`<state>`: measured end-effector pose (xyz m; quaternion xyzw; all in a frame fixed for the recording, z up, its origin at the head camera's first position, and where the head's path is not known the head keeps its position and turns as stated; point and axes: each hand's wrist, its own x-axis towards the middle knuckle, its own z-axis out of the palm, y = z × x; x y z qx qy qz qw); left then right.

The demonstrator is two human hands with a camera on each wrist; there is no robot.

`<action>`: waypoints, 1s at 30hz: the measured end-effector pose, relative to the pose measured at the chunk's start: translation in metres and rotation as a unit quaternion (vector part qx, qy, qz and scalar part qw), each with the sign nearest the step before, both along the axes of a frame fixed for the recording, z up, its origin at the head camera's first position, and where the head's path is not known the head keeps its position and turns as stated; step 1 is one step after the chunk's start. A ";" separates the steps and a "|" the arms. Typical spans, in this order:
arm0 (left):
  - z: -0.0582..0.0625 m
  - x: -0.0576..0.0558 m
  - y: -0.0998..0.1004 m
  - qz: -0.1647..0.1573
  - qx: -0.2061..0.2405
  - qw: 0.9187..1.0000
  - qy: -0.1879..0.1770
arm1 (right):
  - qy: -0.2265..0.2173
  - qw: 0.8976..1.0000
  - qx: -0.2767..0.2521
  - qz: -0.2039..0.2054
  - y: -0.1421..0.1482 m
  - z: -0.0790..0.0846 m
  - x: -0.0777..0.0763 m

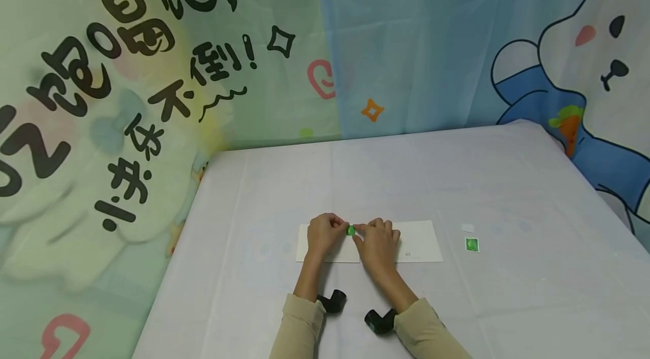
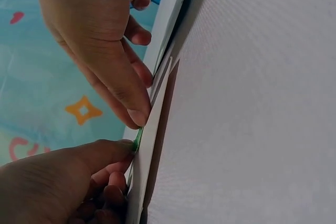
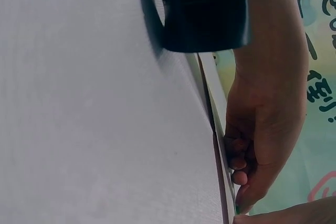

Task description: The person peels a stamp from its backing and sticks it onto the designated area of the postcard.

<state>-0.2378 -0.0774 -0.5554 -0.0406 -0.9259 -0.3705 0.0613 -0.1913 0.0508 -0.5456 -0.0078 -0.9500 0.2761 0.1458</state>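
Note:
A small green stamp (image 1: pixel 351 230) is between my two hands, above white folded paper (image 1: pixel 418 240) on the table. My left hand (image 1: pixel 324 233) pinches its left side between thumb and forefinger, the other fingers curled under. From the other side, my right hand (image 1: pixel 378 243) pinches the stamp's right edge with thumb and forefinger. Seen from the left wrist, the green stamp (image 2: pixel 137 140) is mostly covered by fingertips, close to the paper's surface. The front edge of the paper (image 2: pixel 152 145) stands slightly raised off the cloth.
To the right on the white tablecloth (image 1: pixel 533 189) lies another green stamp (image 1: pixel 472 245) with a white border. A small pale scrap (image 1: pixel 468 228) is just behind it. Black wrist-worn devices (image 1: pixel 332 301) hang under both forearms. A printed curtain (image 1: pixel 406 37) stands behind the table.

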 end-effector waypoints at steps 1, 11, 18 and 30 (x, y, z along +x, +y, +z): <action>0.000 0.000 0.000 0.001 0.001 1.000 0.000 | 0.000 1.000 0.000 0.000 0.000 0.000 0.000; 0.000 0.001 0.001 0.020 0.017 1.000 0.002 | -0.004 1.000 0.004 0.008 0.001 0.000 0.001; -0.002 0.000 -0.001 0.029 0.026 0.999 0.019 | 0.007 1.000 0.001 0.010 0.002 -0.001 0.001; 0.000 0.000 0.003 0.037 0.022 0.999 0.016 | 0.001 1.000 0.003 0.021 0.003 -0.001 0.000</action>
